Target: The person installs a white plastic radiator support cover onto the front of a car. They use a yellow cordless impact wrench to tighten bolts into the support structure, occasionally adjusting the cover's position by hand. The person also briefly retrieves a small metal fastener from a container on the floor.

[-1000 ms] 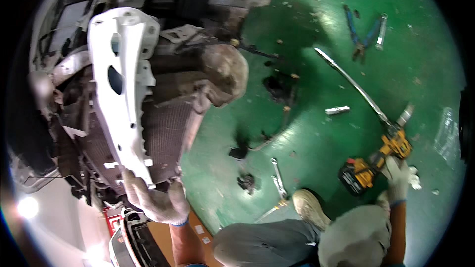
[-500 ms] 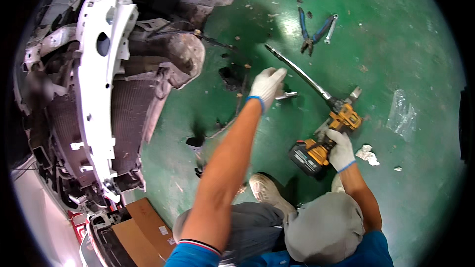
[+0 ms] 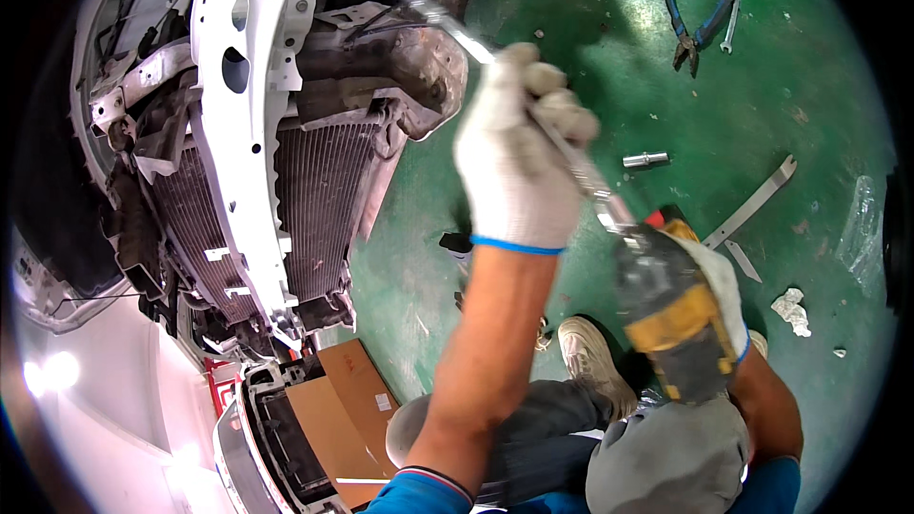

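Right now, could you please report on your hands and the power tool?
Left hand around silver bar. Right hand holding yellow-black power tool. Silver cylinder on green floor, apart from both.

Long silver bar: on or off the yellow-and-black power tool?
On: the bar meets the nose of the power tool, no gap showing, though blurred.

Site: auto-body repair workshop, evidenced by a stripped car front [image 3: 314,112] with bare white bumper beam [image 3: 233,143] and exposed radiator [image 3: 319,181] left of the left hand [image 3: 524,152], plus pliers [image 3: 685,44], combination wrench [image 3: 731,21] and socket [image 3: 646,160] on green floor [image 3: 819,105] to its right.
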A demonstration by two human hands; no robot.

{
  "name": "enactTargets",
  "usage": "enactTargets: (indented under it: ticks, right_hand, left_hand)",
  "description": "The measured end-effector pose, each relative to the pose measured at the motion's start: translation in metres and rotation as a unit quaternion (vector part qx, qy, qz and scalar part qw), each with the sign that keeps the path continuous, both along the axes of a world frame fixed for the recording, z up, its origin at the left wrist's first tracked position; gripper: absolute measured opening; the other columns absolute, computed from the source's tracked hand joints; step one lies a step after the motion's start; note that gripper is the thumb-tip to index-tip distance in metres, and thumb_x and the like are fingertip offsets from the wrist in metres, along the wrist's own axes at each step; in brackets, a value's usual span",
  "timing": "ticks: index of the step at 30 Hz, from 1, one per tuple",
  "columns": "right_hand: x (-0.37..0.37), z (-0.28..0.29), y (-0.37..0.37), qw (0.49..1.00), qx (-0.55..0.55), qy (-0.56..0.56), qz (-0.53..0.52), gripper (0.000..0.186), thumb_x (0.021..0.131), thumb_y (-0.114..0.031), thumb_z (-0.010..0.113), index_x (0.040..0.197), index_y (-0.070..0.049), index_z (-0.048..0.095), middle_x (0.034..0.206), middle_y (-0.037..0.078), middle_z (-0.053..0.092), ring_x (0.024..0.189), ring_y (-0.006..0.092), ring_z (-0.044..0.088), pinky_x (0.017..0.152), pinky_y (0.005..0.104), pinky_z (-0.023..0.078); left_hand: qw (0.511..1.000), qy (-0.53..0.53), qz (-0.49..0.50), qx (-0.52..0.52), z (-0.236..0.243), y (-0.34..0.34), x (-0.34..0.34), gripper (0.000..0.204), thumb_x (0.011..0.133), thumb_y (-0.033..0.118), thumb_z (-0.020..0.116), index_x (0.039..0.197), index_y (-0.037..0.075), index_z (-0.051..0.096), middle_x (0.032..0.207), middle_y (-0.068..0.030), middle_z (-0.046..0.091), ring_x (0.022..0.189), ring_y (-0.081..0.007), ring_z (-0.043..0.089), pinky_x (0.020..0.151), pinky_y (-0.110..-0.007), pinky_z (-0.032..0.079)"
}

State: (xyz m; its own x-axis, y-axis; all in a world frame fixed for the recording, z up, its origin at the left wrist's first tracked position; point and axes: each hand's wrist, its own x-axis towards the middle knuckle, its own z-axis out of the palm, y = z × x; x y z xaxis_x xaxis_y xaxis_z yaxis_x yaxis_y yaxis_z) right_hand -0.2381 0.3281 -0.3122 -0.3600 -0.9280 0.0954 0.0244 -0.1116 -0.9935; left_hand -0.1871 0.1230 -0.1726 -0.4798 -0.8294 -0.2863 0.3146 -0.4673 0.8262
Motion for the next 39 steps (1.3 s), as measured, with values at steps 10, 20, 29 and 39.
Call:
enactTargets:
  ticks: [10,20,29,39]
  right_hand:
    - [0.015,0.075,-0.125,0.968,-0.180,0.156,-0.076,0.055,0.070,-0.023,0.082,0.121,-0.009,0.064,0.093,0.010,0.071,0.083,0.0288,0.072,0.071,0.0382,0.056]
    - [0.005,0.088,-0.141,0.972,-0.173,0.148,-0.052,0.053,0.075,-0.015,0.080,0.125,-0.005,0.067,0.108,0.012,0.074,0.096,0.0284,0.073,0.084,0.0363,0.058]
    - [-0.006,0.099,-0.145,0.970,-0.155,0.187,-0.033,0.052,0.073,-0.022,0.081,0.121,-0.007,0.066,0.098,0.010,0.073,0.087,0.0290,0.072,0.076,0.0386,0.057]
    - [-0.022,0.159,-0.138,0.925,-0.087,0.369,-0.031,0.058,0.058,-0.017,0.085,0.112,-0.009,0.065,0.084,0.006,0.064,0.079,0.0259,0.066,0.067,0.0392,0.052]
  left_hand:
    - [0.998,0.051,0.008,0.047,0.061,-0.092,0.053,0.025,0.108,0.029,0.052,0.100,0.006,0.056,0.080,0.0003,0.056,0.062,-0.0087,0.048,0.054,-0.024,0.048]
    - [0.996,0.074,-0.037,0.028,0.073,-0.116,0.048,0.025,0.108,0.026,0.050,0.097,0.004,0.052,0.078,-0.0014,0.057,0.058,-0.0105,0.051,0.053,-0.025,0.051]
    - [0.990,0.115,-0.058,0.054,0.076,-0.121,0.046,0.026,0.109,0.028,0.049,0.101,0.004,0.051,0.076,0.0021,0.053,0.055,-0.0080,0.046,0.054,-0.026,0.050]
    - [0.970,0.228,-0.068,0.057,0.090,-0.132,0.052,0.013,0.108,0.009,0.044,0.105,-0.004,0.046,0.072,0.0002,0.051,0.057,-0.0099,0.054,0.054,-0.024,0.052]
